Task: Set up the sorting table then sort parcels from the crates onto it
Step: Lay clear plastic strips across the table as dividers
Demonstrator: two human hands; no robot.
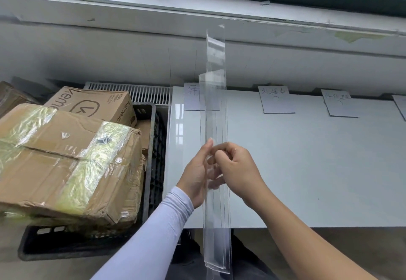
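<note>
Clear strips (216,126), seemingly mid-length in grip

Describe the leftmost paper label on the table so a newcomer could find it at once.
Start at the pale table under the window. Along its far edge lies a row of paper labels; the leftmost label sits near the table's left corner, close to the black crate of boxes. Unlike the next label, it is partly seen through the clear strips that both hands hold up.

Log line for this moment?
stage: table setup | both hands hold clear strips | parcels in crate | labels on table
</note>
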